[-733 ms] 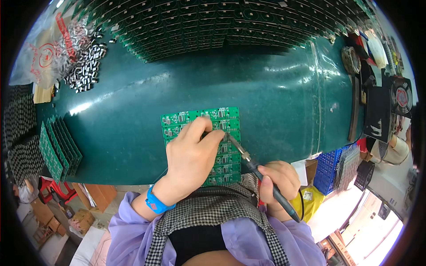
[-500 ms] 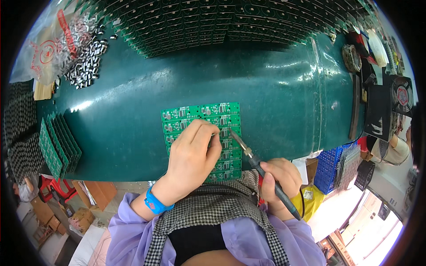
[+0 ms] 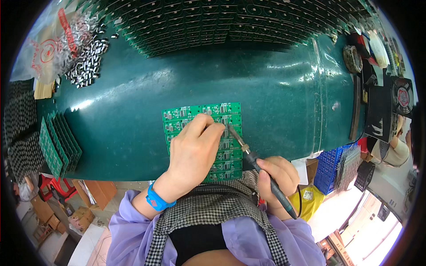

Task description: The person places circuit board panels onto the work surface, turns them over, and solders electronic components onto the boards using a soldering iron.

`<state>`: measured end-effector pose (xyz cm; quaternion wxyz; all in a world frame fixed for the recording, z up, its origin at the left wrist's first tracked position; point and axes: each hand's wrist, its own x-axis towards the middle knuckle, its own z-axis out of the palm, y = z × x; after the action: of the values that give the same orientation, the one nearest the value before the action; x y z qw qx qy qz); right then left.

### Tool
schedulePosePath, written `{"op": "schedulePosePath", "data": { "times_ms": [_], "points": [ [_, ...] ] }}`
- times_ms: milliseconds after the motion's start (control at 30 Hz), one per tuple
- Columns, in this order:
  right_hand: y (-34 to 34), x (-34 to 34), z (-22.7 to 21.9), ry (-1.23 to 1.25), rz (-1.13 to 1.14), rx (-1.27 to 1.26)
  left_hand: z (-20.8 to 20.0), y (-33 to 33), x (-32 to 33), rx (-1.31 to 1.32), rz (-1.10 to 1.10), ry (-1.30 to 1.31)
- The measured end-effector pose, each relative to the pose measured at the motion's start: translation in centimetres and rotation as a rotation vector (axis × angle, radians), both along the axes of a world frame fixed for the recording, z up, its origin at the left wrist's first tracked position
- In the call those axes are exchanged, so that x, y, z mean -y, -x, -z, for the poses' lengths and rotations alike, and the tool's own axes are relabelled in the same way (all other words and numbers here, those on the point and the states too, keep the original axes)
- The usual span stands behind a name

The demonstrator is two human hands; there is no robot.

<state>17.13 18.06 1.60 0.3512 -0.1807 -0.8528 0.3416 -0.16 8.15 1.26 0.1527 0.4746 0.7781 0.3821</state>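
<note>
A green circuit board panel [image 3: 230,167] of repeated sections lies flat at the table's front edge. In my right hand [image 3: 280,178] is a soldering iron [image 3: 251,158], gripped like a pen and slanting up to the left. Its metal tip is at the panel's right half, close to my left fingertips. My left hand [image 3: 195,148], a blue band on its wrist, rests over the panel's left and middle part. Its thumb and fingers are pinched together; whatever they hold is hidden beneath them.
Stacked green boards [image 3: 222,26] line the table's back. At the left, several boards [image 3: 60,144] stand on edge. Small black-and-white components [image 3: 91,64] are heaped beside a plastic bag [image 3: 51,46]. A small fan [image 3: 401,95] and a blue crate [image 3: 326,170] are at the right.
My left hand has shifted slightly up and to the right over the panel. The soldering iron and my right hand have moved slightly left, the tip a little higher on the board.
</note>
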Motion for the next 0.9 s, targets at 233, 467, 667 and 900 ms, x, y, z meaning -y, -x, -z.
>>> {"op": "schedulePosePath", "data": {
  "times_ms": [233,467,667,900],
  "points": [
    [-1.0,0.2,-0.3,-0.027,0.012,-0.049,-0.4,-0.9,0.9,0.079,-0.010,-0.023],
    [-0.7,0.2,-0.1,0.001,-0.014,-0.010,-0.1,-1.2,0.7,0.015,-0.010,-0.026],
    [-0.8,0.4,0.1,-0.002,-0.020,-0.022,-0.1,-1.2,0.7,0.005,-0.003,-0.005],
    [-1.4,0.9,0.0,-0.014,-0.011,-0.020,-0.2,-1.4,1.2,-0.187,0.076,0.052]
  ]
}}
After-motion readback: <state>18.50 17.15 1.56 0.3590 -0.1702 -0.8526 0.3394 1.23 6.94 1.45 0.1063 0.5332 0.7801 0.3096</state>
